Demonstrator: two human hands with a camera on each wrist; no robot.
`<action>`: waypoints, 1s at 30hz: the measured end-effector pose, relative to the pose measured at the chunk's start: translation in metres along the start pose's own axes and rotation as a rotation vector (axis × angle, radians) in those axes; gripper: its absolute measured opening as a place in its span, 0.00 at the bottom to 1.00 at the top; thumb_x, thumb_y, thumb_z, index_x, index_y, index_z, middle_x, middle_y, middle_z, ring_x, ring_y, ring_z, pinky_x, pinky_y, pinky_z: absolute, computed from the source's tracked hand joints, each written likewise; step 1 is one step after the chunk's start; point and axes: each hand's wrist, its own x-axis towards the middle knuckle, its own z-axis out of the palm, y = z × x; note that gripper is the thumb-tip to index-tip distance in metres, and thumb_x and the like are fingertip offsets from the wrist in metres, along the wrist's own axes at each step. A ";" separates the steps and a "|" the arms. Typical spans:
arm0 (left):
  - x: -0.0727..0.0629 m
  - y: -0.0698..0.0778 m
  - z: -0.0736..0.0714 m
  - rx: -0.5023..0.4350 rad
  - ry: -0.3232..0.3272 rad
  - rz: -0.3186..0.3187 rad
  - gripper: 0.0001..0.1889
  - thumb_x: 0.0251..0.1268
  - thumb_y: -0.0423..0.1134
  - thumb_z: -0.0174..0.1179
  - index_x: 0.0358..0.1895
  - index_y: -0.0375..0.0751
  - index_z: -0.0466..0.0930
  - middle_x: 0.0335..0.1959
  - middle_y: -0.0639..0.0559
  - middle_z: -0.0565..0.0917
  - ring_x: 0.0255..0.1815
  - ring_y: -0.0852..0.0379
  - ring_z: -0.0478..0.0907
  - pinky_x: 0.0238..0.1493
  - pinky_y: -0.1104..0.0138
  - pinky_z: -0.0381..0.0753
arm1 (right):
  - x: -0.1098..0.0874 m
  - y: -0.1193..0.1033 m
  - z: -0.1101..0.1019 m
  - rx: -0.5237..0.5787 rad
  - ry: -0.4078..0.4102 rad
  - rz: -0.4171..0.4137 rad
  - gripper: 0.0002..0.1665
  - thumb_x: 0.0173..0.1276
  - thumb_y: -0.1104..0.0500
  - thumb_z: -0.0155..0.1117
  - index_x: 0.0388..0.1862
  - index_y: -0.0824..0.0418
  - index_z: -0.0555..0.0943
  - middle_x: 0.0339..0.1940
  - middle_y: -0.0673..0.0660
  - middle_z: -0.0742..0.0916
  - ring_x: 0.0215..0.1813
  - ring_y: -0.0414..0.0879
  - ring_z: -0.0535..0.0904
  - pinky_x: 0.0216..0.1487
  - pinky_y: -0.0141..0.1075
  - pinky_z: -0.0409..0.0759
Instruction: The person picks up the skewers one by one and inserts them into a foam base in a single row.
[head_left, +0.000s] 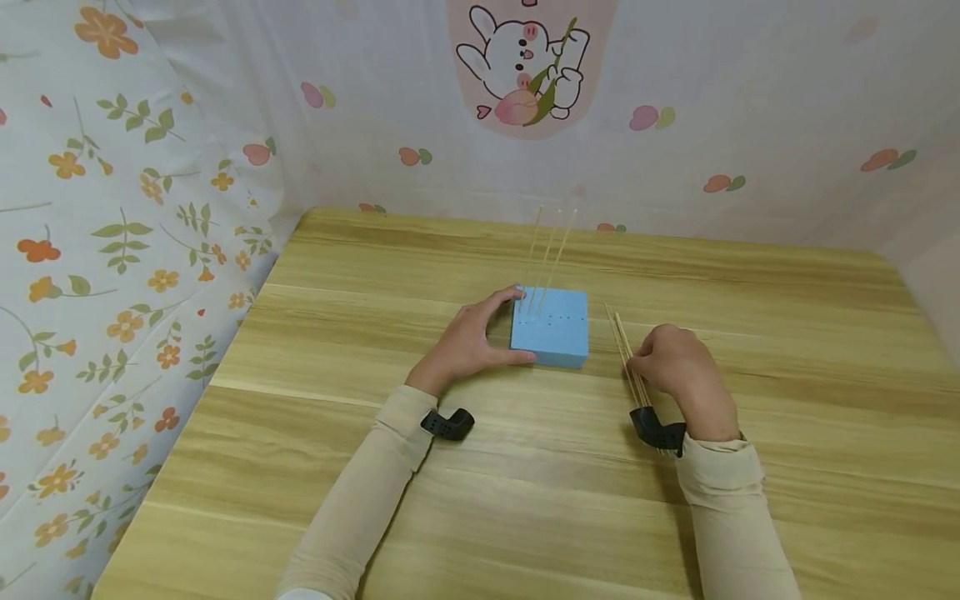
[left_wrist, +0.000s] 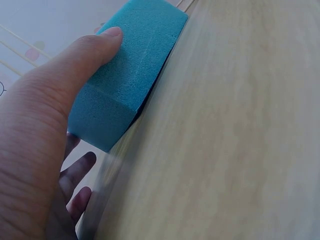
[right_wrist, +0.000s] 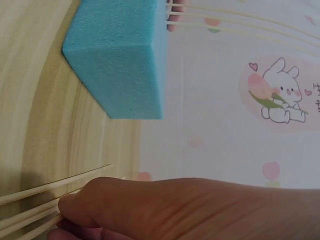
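A light blue foam block [head_left: 551, 337] with rows of small holes lies on the wooden table. Three thin bamboo skewers [head_left: 557, 262] stand up from its left part, leaning slightly. My left hand [head_left: 467, 340] grips the block from the left, thumb on the front face and index finger at the back corner. In the left wrist view the thumb [left_wrist: 107, 42] presses the block's side while other fingers stick out past it. Right of the block, my right hand [head_left: 681, 367] pinches at several loose skewers [right_wrist: 55, 185] lying on the table; its curled fingertips are partly hidden.
The table [head_left: 540, 500] has a light wood grain. Behind it hangs a white cloth [head_left: 360, 83] with a rabbit print, and a flowered cloth [head_left: 150, 233] is at the left. Black wrist mounts [head_left: 448, 424] sit on both sleeves.
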 end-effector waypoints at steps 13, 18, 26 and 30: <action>-0.001 -0.001 -0.001 0.003 0.004 0.004 0.49 0.50 0.62 0.79 0.77 0.61 0.64 0.80 0.64 0.63 0.78 0.57 0.63 0.78 0.49 0.56 | -0.018 -0.003 -0.021 0.087 0.215 -0.061 0.15 0.75 0.57 0.60 0.39 0.71 0.81 0.31 0.62 0.87 0.27 0.50 0.80 0.28 0.41 0.74; -0.002 -0.001 -0.001 -0.003 -0.001 0.001 0.50 0.50 0.62 0.79 0.77 0.60 0.64 0.81 0.63 0.63 0.79 0.56 0.62 0.78 0.48 0.55 | -0.025 -0.012 -0.028 0.221 0.331 -0.139 0.11 0.77 0.61 0.55 0.43 0.71 0.78 0.28 0.61 0.87 0.25 0.45 0.82 0.24 0.36 0.74; -0.001 -0.003 0.001 -0.002 0.002 0.005 0.51 0.49 0.62 0.79 0.78 0.62 0.64 0.79 0.59 0.66 0.77 0.54 0.64 0.77 0.47 0.56 | -0.018 -0.045 -0.026 0.382 0.665 -0.332 0.16 0.80 0.59 0.60 0.51 0.73 0.84 0.37 0.67 0.88 0.29 0.27 0.78 0.33 0.17 0.76; 0.001 0.000 0.001 -0.006 0.001 0.009 0.51 0.49 0.62 0.79 0.78 0.62 0.63 0.79 0.56 0.67 0.78 0.53 0.64 0.78 0.47 0.57 | -0.008 -0.063 -0.024 0.452 0.742 -0.422 0.15 0.79 0.60 0.62 0.47 0.72 0.86 0.36 0.65 0.90 0.32 0.28 0.81 0.38 0.18 0.78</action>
